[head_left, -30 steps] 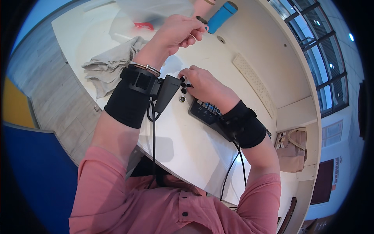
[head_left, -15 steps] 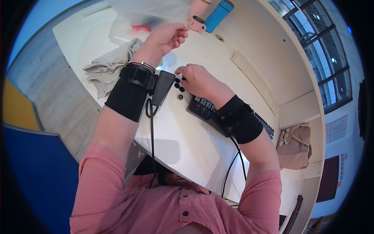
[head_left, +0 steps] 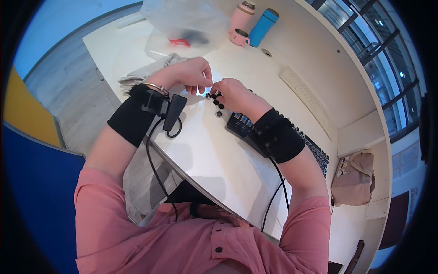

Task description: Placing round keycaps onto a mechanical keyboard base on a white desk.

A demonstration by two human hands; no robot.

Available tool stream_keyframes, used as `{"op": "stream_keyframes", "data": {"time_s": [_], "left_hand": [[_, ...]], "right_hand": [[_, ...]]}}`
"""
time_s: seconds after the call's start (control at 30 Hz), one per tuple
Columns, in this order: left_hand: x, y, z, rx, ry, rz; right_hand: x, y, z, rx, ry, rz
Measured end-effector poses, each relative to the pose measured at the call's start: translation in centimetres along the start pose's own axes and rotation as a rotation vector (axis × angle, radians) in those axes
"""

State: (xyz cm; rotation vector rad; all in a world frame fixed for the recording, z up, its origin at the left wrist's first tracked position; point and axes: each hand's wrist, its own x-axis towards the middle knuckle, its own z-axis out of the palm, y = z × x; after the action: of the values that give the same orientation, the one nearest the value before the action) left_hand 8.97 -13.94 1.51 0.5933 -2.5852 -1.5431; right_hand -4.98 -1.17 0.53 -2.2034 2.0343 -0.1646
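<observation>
Keycaps (head_left: 218,101): small black caps lay in the upper middle of the frame, on the white table (head_left: 214,160) beside the black keyboard (head_left: 246,130).
Left hand (head_left: 189,75): fingers pinched together on something tiny, unclear what.
Right hand (head_left: 232,93): fingertips closed on one keycap, touching the left hand.
Behind: clear plastic bag (head_left: 182,20), pink bottle (head_left: 241,17), blue bottle (head_left: 263,26).

Clear plastic bag (head_left: 185,20): crumpled, at the far end of the white desk (head_left: 205,155)
Inside the bag: a small red packet (head_left: 180,43), partly hidden
</observation>
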Motion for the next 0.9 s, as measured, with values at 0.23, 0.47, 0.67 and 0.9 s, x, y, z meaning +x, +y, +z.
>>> {"op": "stream_keyframes", "data": {"time_s": [0.23, 0.47, 0.67, 0.9], "left_hand": [[1.1, 1.4, 2.3, 0.298, -0.112, -0.075], [2.3, 1.3, 3.2, 0.407, -0.088, -0.050], [1.6, 1.6, 1.2, 0.257, 0.005, -0.110], [-3.8, 2.6, -2.8, -0.641, 0.240, 0.144]], "right_hand": [[0.5, 0.9, 0.7, 0.044, 0.068, 0.000], [0.7, 1.2, 1.1, 0.001, 0.144, 0.016], [0.9, 1.1, 1.0, -0.008, 0.085, 0.085], [0.7, 0.4, 0.9, -0.001, 0.083, 0.086]]}}
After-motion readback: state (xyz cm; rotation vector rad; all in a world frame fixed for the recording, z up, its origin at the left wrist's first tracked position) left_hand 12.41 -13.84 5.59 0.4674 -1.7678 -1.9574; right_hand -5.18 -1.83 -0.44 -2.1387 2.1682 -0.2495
